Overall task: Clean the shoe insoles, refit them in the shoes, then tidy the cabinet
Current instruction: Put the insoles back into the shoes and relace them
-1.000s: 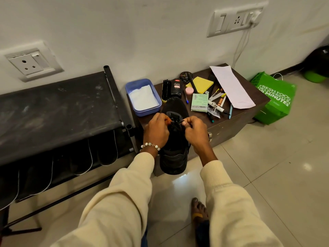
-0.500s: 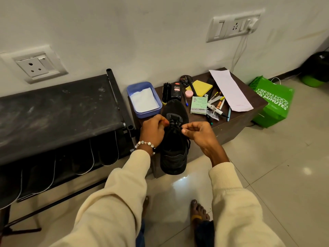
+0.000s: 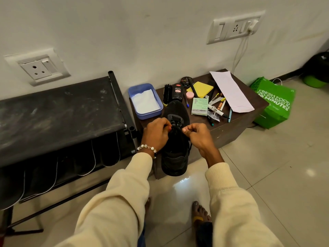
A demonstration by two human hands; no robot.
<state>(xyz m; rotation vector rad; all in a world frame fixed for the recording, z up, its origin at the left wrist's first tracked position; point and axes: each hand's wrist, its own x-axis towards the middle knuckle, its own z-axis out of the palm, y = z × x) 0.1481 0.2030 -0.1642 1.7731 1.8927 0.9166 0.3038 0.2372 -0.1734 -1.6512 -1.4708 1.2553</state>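
Lacing looks like the step in hand: one black shoe (image 3: 175,139) lies on the front edge of the brown cabinet (image 3: 229,129), toe to the wall and heel hanging over the floor. Both hands work at its tongue. The left hand (image 3: 156,135) has its fingers curled in, pinching what I take to be a lace end at the eyelets; the right hand (image 3: 197,135) pinches the other end between thumb and forefinger, the rest of its fingers folded. Whether the insole is already back inside I cannot tell, since the opening is dark and covered by the hands. My guess is the next move calls for drawing both ends snug and even, then setting the shoe aside so the cabinet top can be cleared.

Counted: one shoe, one blue tub (image 3: 145,101) with white stuff in it, one polish bottle (image 3: 177,92), one brush (image 3: 167,94), one yellow pad (image 3: 202,89), one white envelope (image 3: 231,91), one green bag (image 3: 272,102), several pens too jumbled to count
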